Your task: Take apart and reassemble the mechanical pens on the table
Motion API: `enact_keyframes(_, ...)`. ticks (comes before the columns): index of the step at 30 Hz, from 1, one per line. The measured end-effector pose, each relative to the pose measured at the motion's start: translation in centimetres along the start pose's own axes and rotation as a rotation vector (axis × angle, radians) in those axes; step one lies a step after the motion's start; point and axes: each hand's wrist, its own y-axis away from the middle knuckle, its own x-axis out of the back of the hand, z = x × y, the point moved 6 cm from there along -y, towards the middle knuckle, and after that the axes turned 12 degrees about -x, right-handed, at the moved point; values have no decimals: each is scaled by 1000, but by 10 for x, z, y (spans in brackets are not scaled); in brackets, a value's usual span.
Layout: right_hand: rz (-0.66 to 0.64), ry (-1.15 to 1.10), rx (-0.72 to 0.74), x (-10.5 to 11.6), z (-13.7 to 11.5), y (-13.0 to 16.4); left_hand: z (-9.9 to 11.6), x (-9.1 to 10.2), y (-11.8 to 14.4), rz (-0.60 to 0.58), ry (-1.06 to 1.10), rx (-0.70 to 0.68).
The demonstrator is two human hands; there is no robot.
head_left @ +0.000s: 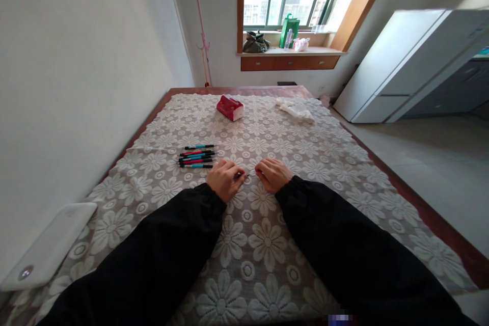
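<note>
Head view: left hand (223, 179) and right hand (273, 174) meet over the lace-covered counter (267, 234), fingers pinched shut on a thin pen (245, 175) between them, long axis left-right, tip pointing toward the right hand, pen pile (196, 157) just left, nearer the left hand.

red box (230, 107): far middle of the bed
white cloth (296, 110): far right of the bed
white device (48, 246): beside the bed's near-left edge
green bag (289, 30): windowsill

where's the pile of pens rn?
Head view: the pens lie on the lace tablecloth, just left of and beyond the left hand.
</note>
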Motion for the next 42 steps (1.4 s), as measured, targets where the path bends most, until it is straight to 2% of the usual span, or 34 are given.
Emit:
enact_keyframes(6,13,4,113,-6,-8,3,2,-1,0,18,-3,-61)
enact_keyframes(15,-17,-25,84,-5,-12,3,2,-2,-1,41,-1,-121)
enact_keyframes(21,-9,-1,-40,-2,0,2,-1,6,-1,73,37,9)
enact_keyframes(25,-33,-4,-131,-6,15,0,-1,0,-1,-43,10,61)
enact_keyframes(30,-63,42,-115,-9,14,0,-5,-9,1,-125,0,94)
enact_keyframes(42,-21,63,-134,-5,14,0,-6,-6,0,-93,25,123)
